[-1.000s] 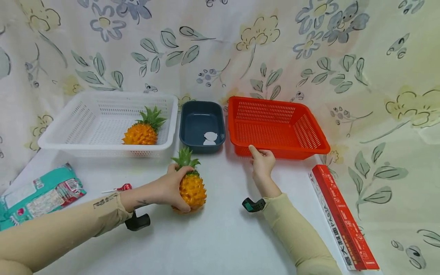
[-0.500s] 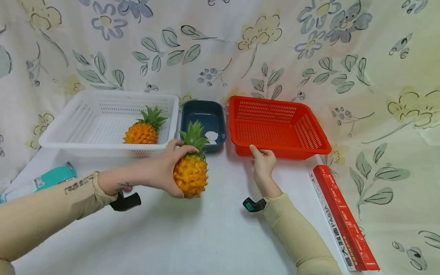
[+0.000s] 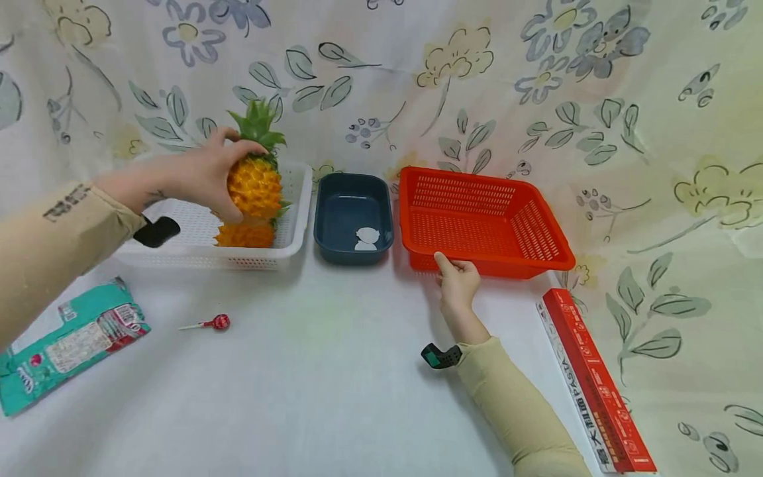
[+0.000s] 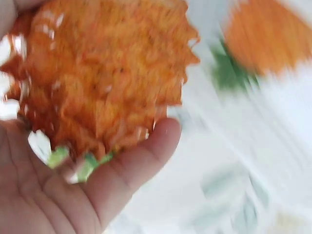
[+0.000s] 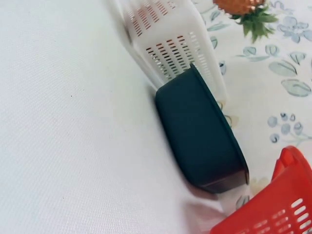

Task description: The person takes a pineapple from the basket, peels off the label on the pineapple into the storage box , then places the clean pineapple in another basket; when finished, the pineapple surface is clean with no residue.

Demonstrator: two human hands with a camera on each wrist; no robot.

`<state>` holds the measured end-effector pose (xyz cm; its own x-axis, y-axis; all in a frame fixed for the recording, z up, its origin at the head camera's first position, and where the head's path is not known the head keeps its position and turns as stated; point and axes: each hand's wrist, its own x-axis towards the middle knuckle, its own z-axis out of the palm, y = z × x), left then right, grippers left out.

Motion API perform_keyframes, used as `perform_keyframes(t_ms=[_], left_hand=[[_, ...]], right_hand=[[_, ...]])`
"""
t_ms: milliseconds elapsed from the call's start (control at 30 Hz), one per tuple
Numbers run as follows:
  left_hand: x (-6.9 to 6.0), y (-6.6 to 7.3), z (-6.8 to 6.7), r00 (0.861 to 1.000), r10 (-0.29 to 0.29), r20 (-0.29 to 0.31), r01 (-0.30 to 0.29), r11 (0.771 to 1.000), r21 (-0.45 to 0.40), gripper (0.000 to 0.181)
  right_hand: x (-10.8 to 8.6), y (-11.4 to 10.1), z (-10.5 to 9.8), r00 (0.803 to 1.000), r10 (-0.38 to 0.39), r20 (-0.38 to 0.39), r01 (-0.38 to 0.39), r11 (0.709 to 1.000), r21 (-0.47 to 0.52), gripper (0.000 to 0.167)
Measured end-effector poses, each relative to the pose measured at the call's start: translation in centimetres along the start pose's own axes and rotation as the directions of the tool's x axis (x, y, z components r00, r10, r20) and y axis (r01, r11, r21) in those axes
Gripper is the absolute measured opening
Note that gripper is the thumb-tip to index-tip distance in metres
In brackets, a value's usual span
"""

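My left hand [image 3: 205, 173] grips an orange, spiky pineapple [image 3: 256, 189] with a green crown, held upright above the white perforated basket [image 3: 256, 258] at the back left. A second pineapple [image 3: 244, 236] lies inside that basket, partly covered by the raised one. In the left wrist view the thumb [image 4: 131, 170] curves along the held pineapple [image 4: 107, 73], and the lower pineapple [image 4: 268, 36] is blurred. At the front rim of the red perforated basket [image 3: 453, 228], my right hand [image 3: 459, 285] pinches the edge; its fingers do not show in the right wrist view.
A dark blue tub [image 3: 353, 218] with white shapes inside stands between the baskets. On the left lie a teal packet [image 3: 77, 341] and a red lollipop [image 3: 220, 322]. A long red pasta box [image 3: 599, 384] lies along the right. A floral cloth [image 3: 381, 79] hangs behind.
My left hand has lifted the pineapple from the white tabletop and carried it up and left, over the white basket. The right hand stays on the red basket's rim.
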<state>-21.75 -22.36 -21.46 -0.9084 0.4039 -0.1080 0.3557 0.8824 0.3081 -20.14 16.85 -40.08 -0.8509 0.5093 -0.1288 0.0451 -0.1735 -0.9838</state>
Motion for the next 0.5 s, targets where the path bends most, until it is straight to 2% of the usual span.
perform_keyframes(t_ms=[133,233,367,500], left_hand=[[0.8,-4.3,-2.2,0.997,-0.042,0.069,0.038,0.998,0.059,0.108],[1.1,-7.0,-3.1,0.987,-0.095,0.13,0.085,0.993,0.079,0.108],[1.3,-9.6,-2.8,0.962,-0.187,0.198,0.172,0.981,0.091,0.108],[1.4,-11.1,-1.8,0.943,-0.242,0.228,0.235,0.97,0.057,0.107]], right_hand=[[0.0,0.1,0.0,1.0,-0.008,0.002,0.008,1.0,0.001,0.027],[0.0,0.2,0.0,1.0,-0.008,0.002,0.008,1.0,0.005,0.027],[-0.1,0.2,-0.1,1.0,-0.001,0.005,0.001,1.0,-0.01,0.028],[-0.2,0.1,-0.1,1.0,0.008,0.01,-0.008,1.0,-0.024,0.029]])
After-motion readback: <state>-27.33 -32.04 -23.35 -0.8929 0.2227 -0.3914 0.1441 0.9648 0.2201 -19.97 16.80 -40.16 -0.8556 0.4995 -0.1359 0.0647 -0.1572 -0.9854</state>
